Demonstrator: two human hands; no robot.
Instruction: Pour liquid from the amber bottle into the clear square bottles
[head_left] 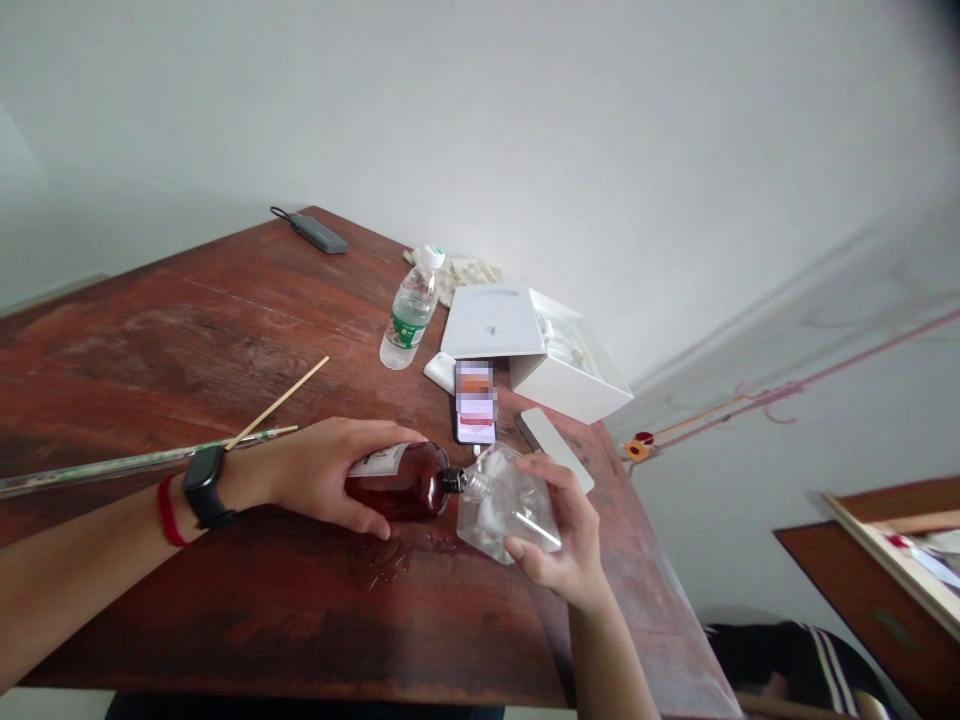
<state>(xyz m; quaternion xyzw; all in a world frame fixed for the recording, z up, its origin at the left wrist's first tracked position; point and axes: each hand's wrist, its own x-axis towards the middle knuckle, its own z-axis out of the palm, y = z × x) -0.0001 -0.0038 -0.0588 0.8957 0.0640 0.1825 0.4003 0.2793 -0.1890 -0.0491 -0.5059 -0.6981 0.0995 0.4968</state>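
My left hand [337, 470] is wrapped round a bottle of dark red liquid [416, 483], which is tipped on its side with its black neck to the right. In my right hand [562, 535] is a clear, angular bottle [502, 510], tilted so that its mouth meets the neck of the red bottle. The two mouths appear to touch; whether liquid flows between them I cannot tell. Below the bottles, a small puddle [390, 570] wets the wooden table [247, 620].
A phone [475, 400] with a lit screen lies behind the bottles, near a water bottle [409, 310] and a white box [570, 375]. A grey-white bar [555, 448] is at right. A wooden stick [277, 402] and a wrapped packet [135, 463] lie at left; a grey device [319, 233] is farther back.
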